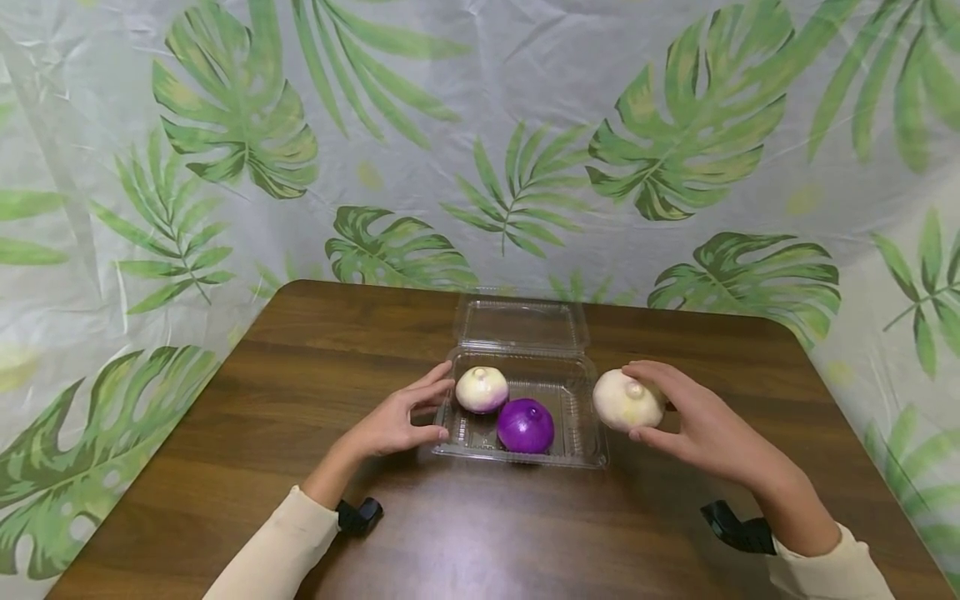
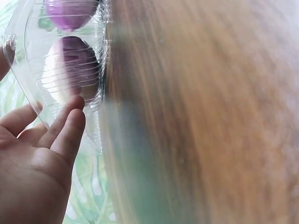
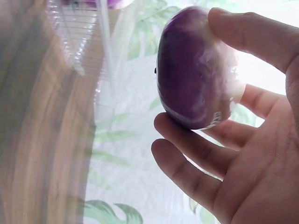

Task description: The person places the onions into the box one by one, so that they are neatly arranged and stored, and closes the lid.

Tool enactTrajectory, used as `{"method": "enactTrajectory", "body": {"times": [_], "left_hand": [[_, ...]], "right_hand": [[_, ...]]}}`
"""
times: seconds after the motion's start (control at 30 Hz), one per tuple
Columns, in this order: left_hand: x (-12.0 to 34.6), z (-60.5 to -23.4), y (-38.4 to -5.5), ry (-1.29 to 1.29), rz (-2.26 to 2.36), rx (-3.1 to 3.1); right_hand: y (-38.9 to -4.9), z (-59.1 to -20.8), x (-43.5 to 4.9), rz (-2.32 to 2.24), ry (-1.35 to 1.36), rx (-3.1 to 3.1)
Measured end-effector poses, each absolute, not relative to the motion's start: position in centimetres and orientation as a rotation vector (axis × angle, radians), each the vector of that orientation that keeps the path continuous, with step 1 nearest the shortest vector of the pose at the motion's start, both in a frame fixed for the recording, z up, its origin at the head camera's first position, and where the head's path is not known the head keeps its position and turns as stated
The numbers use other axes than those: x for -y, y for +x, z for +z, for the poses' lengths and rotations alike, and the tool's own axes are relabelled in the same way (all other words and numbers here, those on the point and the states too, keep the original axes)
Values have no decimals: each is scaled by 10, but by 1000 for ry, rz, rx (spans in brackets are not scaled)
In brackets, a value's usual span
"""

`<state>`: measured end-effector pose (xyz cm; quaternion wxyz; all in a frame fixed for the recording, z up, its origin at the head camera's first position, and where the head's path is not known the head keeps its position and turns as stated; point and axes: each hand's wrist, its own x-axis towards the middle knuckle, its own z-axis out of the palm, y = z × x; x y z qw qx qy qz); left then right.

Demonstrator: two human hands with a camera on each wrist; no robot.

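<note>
My right hand [image 1: 693, 421] holds a turnip [image 1: 628, 401], white on top, at the right side of a clear plastic clamshell container [image 1: 573, 408]. The right wrist view shows its purple underside [image 3: 187, 70], with the thumb on one side and fingers on the other. My left hand [image 1: 397, 417] is at the container's left edge, fingers fairly straight and spread, thumb by the near left corner. Inside the container sit a white turnip [image 1: 482, 389] with a purple base and a rounder, all-purple one [image 1: 526, 426]. In the left wrist view, left fingertips [image 2: 74, 103] overlap the clear wall.
The container's lid [image 1: 521, 323] is folded back, away from me, on the brown wooden table [image 1: 360, 325]. A leaf-patterned sheet [image 1: 525, 100] hangs behind the table's far edge. Dark straps [image 1: 360, 515] are on both wrists.
</note>
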<state>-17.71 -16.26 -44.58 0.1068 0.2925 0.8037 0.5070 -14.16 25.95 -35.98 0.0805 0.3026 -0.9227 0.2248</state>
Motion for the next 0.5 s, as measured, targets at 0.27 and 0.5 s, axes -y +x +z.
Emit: {"method": "enactTrajectory", "body": {"times": [0.27, 0.5], "left_hand": [[164, -447, -176, 846, 1492, -2351], [164, -447, -177, 865, 1491, -2364]], "right_hand": [[-155, -354, -256, 765, 919, 2751], [-162, -347, -252, 857, 914, 2730]]}}
